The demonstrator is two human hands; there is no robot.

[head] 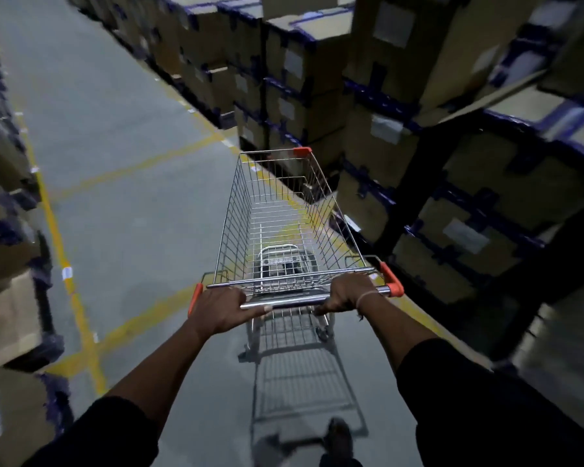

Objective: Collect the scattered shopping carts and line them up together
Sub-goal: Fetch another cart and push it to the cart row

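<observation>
A wire shopping cart (284, 210) with orange corner caps stands in front of me in a warehouse aisle, its basket empty and its nose angled toward the boxes on the right. My left hand (218, 310) grips the left part of the chrome handle bar (294, 301). My right hand (349, 293), with a thin band on its wrist, grips the right part of the same bar. No other cart is in sight.
Stacked cardboard boxes (378, 156) with blue tape line the right side, close to the cart's front. More boxes (11, 251) stand along the left edge. Yellow floor lines (68, 264) mark the grey concrete aisle, which runs open ahead to the upper left.
</observation>
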